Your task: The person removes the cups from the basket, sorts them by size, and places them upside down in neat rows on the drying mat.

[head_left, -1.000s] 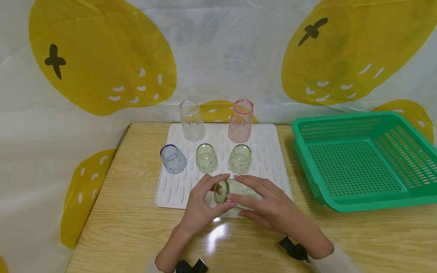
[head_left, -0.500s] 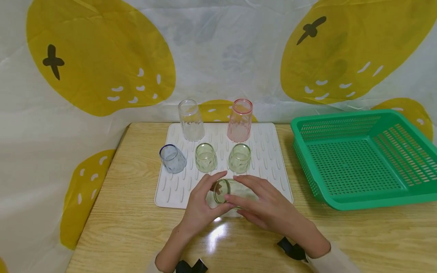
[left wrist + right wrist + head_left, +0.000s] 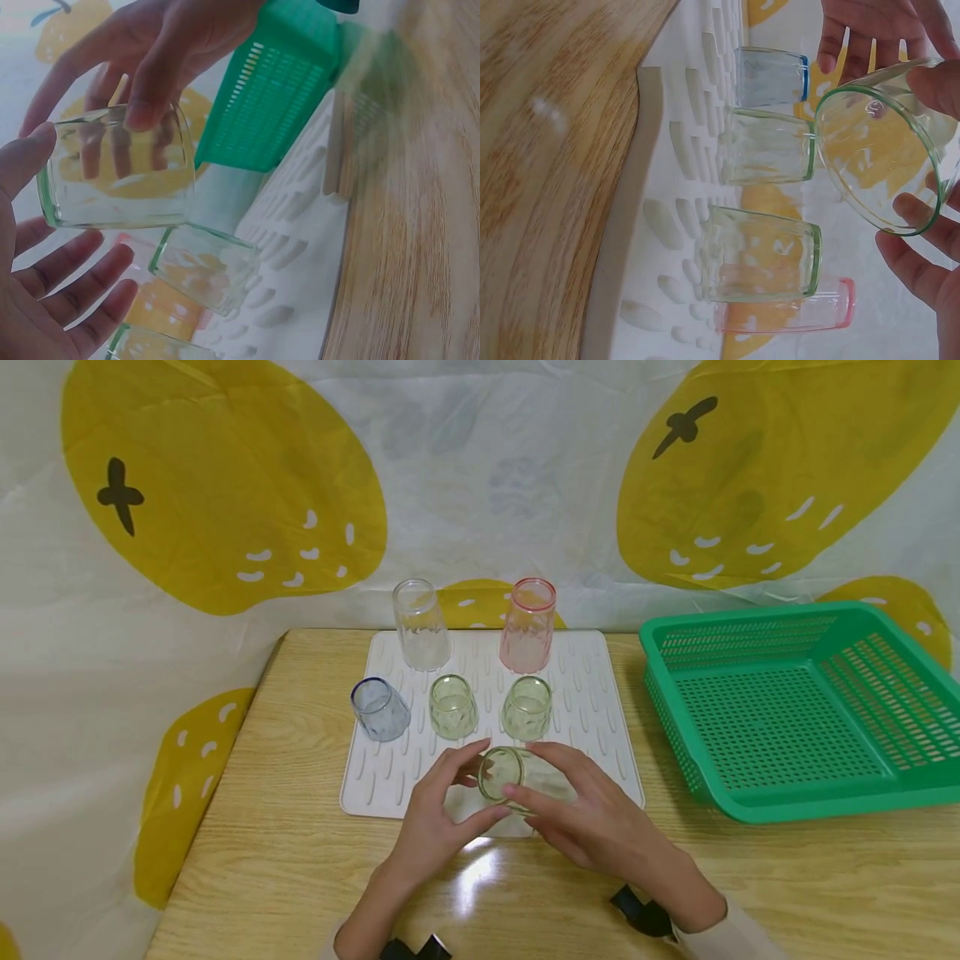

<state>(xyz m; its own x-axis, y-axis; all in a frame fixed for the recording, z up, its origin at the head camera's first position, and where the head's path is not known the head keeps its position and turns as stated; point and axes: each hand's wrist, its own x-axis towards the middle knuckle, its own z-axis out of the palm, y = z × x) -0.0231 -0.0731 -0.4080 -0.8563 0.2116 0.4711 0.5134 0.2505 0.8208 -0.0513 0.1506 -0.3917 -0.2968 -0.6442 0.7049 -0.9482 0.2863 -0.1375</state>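
Over the front of the white ridged drying mat (image 3: 375, 777), a pale green glass (image 3: 501, 774) is held in the air, its mouth tilted up toward the head camera. My right hand (image 3: 596, 810) grips it from the right, thumb near the rim and fingers around the wall. Beside the rim, my left hand (image 3: 431, 818) has its fingers spread and relaxed; in the left wrist view its thumb appears to touch the rim. Just behind stand two short green glasses (image 3: 453, 708) (image 3: 527, 710) and a blue-rimmed glass (image 3: 381, 710), the right-hand green one closest to the held glass.
At the back of the mat stand a tall clear glass (image 3: 422, 627) and a tall pink glass (image 3: 528, 627). A green plastic basket (image 3: 772, 806) sits on the wooden table (image 3: 285, 827) at the right. A cloth with yellow fruit prints (image 3: 502, 485) hangs behind.
The held glass has turned so its mouth faces more upward, and it has shifted slightly right. The left fingers have loosened from the rim. The standing glasses have not moved.
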